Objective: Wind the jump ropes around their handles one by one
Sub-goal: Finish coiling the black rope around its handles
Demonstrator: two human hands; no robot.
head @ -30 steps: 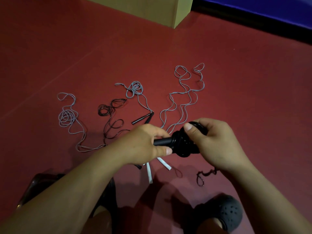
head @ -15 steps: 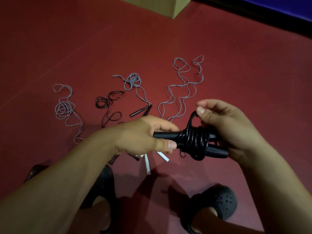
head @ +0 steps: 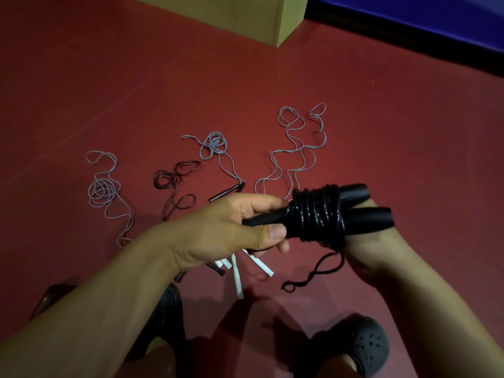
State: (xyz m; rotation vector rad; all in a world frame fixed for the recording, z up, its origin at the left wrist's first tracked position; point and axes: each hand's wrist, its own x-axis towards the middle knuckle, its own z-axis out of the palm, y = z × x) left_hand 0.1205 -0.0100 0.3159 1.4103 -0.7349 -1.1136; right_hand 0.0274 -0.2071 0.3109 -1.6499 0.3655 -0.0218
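My left hand [head: 231, 230] grips the near ends of two black handles [head: 365, 219] held side by side. Glossy black rope [head: 316, 214] is wound in several tight turns round both handles. My right hand [head: 381, 249] is mostly hidden under the bundle, and its fingers cannot be seen. A short loose tail of black rope [head: 313, 274] hangs from the coil down to the floor. Loose grey ropes [head: 294, 154] and a thin dark rope [head: 174, 181] lie spread on the red floor [head: 136, 91] beyond my hands. White handles [head: 237, 276] lie below my left hand.
A slim black handle [head: 226, 192] lies beside the grey rope [head: 215, 145] in the middle; another grey rope [head: 103, 186] lies far left. A tan box [head: 245, 17] stands at the back, a blue wall [head: 409, 15] behind it. My black shoes [head: 365, 347] are at the bottom.
My right hand has gone from the top of the bundle to underneath it. The hanging tail of black rope now shows below the coil, and the handles point more to the right.
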